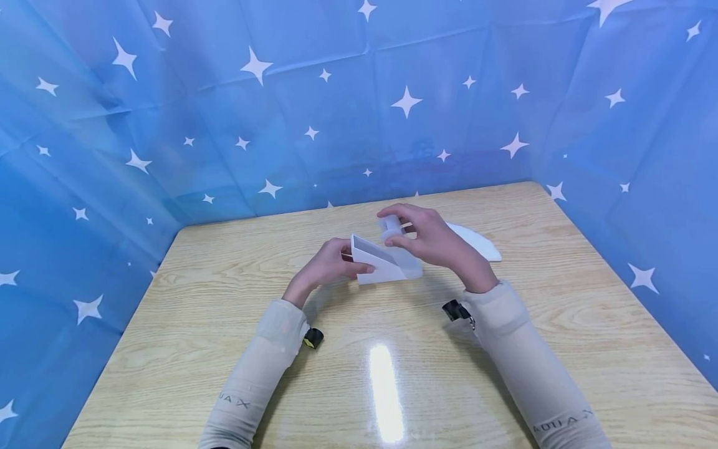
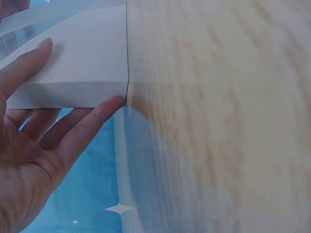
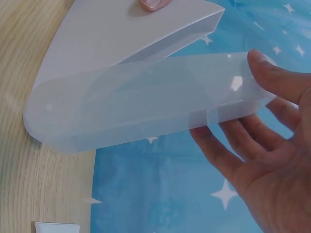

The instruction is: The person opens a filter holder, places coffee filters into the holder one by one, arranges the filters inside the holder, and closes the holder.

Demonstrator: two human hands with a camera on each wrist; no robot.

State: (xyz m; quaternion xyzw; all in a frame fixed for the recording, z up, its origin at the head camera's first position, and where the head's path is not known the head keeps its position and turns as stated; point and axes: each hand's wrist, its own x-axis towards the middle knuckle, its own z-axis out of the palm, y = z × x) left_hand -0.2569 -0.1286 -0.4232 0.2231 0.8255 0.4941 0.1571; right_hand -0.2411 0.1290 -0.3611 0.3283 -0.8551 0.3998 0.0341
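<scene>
My left hand (image 1: pixel 328 265) grips a white box (image 1: pixel 378 269) with a slanted open edge, thumb on its flat face and fingers along its narrow side, as the left wrist view shows. My right hand (image 1: pixel 430 237) holds one end of a long translucent plastic case (image 3: pixel 136 107), pinched between thumb and fingers. The rounded far end of that case overlaps the white box in the right wrist view. Whether the two touch, I cannot tell. To the right of both, partly behind my right forearm, a flat white curved piece (image 1: pixel 475 242) lies on the table.
The wooden table (image 1: pixel 224 274) carries a bright light reflection near its front. Blue curtains (image 1: pixel 314 100) with white stars hang behind it and along both sides. Small black devices sit at both wrists, beside the light sleeves.
</scene>
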